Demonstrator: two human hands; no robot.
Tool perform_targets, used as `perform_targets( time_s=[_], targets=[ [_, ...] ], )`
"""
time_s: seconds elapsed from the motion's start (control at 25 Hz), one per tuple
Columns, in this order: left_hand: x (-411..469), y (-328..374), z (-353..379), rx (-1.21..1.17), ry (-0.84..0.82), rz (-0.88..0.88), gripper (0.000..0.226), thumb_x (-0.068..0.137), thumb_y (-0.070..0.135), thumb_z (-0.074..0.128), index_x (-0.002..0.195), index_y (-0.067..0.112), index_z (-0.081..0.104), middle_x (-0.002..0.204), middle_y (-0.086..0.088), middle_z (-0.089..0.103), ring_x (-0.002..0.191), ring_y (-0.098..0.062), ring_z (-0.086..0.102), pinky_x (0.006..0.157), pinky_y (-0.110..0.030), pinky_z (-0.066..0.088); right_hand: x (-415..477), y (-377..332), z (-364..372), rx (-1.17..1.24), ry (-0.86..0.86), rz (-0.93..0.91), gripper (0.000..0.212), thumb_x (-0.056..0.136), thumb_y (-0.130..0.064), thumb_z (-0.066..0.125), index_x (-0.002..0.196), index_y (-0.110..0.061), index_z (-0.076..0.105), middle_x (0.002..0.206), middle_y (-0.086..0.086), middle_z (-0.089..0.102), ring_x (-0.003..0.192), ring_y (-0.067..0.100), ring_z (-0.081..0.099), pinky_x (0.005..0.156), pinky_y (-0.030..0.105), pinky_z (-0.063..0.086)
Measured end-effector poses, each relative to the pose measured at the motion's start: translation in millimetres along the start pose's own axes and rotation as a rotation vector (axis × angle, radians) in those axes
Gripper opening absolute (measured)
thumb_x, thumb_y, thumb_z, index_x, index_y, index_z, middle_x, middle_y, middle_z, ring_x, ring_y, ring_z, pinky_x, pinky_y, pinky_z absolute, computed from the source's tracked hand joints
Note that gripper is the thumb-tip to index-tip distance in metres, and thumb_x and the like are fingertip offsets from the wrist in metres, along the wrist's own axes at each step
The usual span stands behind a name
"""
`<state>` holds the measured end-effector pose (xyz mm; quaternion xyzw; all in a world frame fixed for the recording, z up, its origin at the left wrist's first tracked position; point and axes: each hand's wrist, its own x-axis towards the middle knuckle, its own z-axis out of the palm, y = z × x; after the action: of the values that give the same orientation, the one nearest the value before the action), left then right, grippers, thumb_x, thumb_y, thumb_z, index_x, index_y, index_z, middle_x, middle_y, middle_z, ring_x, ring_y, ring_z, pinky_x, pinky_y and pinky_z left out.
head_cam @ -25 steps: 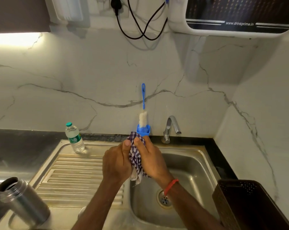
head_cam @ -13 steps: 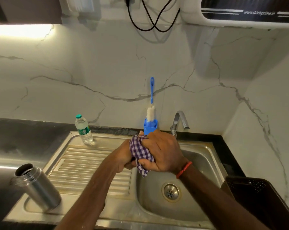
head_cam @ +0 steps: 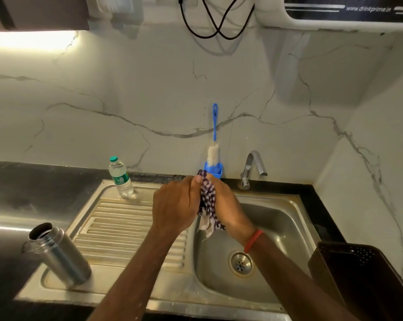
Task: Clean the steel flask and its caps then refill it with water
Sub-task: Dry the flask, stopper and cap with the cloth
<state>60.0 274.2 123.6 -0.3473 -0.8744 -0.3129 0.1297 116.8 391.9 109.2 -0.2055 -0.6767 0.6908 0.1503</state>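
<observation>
Steel sink (head_cam: 295,201), blk counter (head_cam: 22,188), marble wall (head_cam: 149,89), uncapped flask (head_cam: 61,256) on sink's left

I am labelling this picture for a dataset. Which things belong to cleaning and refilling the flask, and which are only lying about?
Belong to the job: steel flask; checked cloth, gripped by left hand and right hand; sink; tap; probably the bottle brush.

Only lying about: plastic water bottle; dark basket.

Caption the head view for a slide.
Left hand and right hand grip a checked cloth over the sink; uncapped steel flask stands nearby.
</observation>
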Motion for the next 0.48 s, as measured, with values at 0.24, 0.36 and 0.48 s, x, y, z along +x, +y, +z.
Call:
perform_targets(
  time_s=[0.24, 0.36, 0.48],
  targets=[
    [10.7, 12.1, -13.8, -0.831, -0.503, -0.66, 0.045, 0.107, 0.042, 0.039, 0.075, 0.018, 0.058, 0.05, 0.003, 0.055, 0.05, -0.011, 0.046, 0.047, -0.023, 0.036, 0.6, 14.5, -27.6, -0.978, 0.076, -1.393, 0.046, 0.099, -0.059, 0.034, 0.109, -0.016, 0.051, 0.089, 0.007, 0.065, 0.079, 0.018, 0.058, 0.07, 0.031, 0.047],
    [3.0, 7.2, -2.9, -0.801, -0.343, -0.471, 0.047, 0.108, 0.045, 0.034, 0.075, 0.022, 0.059, 0.058, 0.005, 0.061, 0.062, -0.014, 0.056, 0.06, -0.03, 0.047, 4.4, 12.6, -26.6, -0.959, 0.051, -1.267, 0.042, 0.1, -0.054, 0.036, 0.108, -0.016, 0.051, 0.087, 0.005, 0.063, 0.077, 0.018, 0.057, 0.066, 0.036, 0.052],
    [3.4, -19.0, 11.8, -0.248, 0.16, 0.096, 0.048, 0.11, 0.036, 0.029, 0.078, 0.017, 0.06, 0.059, 0.0, 0.056, 0.053, -0.018, 0.055, 0.054, -0.033, 0.046, -8.4, 4.0, -0.9, -0.468, 0.031, -0.598, 0.041, 0.098, -0.056, 0.035, 0.108, -0.02, 0.052, 0.089, 0.001, 0.066, 0.082, 0.016, 0.066, 0.077, 0.043, 0.057]
  ],
)
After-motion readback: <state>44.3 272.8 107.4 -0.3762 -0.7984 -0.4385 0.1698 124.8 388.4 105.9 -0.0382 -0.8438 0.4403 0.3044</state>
